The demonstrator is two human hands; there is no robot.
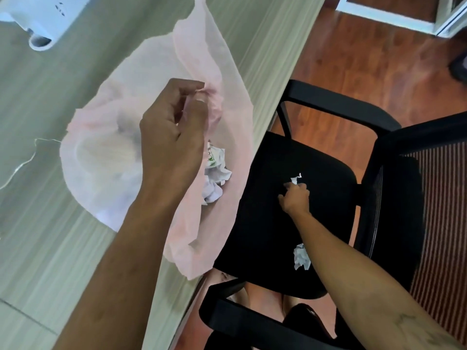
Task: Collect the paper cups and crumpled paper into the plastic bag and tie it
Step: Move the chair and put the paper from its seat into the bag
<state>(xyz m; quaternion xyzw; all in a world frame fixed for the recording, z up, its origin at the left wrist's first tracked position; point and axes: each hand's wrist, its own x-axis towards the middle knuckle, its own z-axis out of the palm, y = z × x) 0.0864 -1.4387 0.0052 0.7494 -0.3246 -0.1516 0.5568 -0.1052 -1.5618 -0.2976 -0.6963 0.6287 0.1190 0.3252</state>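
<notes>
A pale pink plastic bag (222,79) lies on the table with its mouth toward the table's right edge. My left hand (171,130) pinches the bag's bunched rim and holds it up. Crumpled paper (214,173) shows in the bag's mouth, and pale rounded shapes, maybe cups, show dimly through its side. My right hand (294,198) reaches down to the black chair seat (273,236) and grips a small piece of crumpled paper (295,179). A second crumpled paper ball (301,256) lies on the seat beside my right forearm.
The grey-green table (63,223) runs diagonally, its edge right beside the chair. A white device (40,13) sits at the table's far left corner, and a thin wire (22,162) lies on the left. The chair's armrests (343,104) flank the seat. Below is a wooden floor (366,59).
</notes>
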